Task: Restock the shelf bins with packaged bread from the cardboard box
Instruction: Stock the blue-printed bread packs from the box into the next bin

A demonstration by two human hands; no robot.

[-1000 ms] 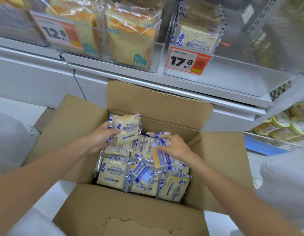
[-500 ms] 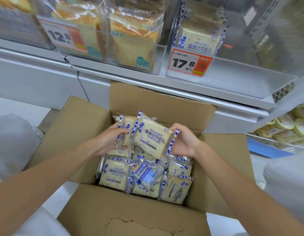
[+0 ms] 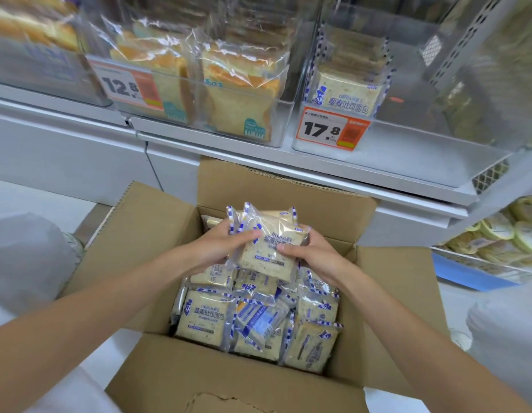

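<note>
From the head camera, both hands clasp a small stack of bread packets (image 3: 269, 244) above the open cardboard box (image 3: 157, 234): the left hand (image 3: 217, 248) grips its left side, the right hand (image 3: 312, 253) its right. More packets (image 3: 203, 315) fill the box below. On the shelf above, a clear bin (image 3: 387, 135) holds matching loaves behind a 17.8 price tag (image 3: 332, 131).

I see the cardboard box (image 3: 157, 231) on the floor just before the shelf (image 3: 363, 177), flaps spread outward. Bread packets (image 3: 203, 315) lie piled inside it. My left hand (image 3: 212, 248) and right hand (image 3: 314, 254) sit over the far part of the box, a stack of packets (image 3: 269, 242) between them. Above and behind, the shelf bin (image 3: 437, 150) stands right of the loaf bin (image 3: 282, 126).
</note>
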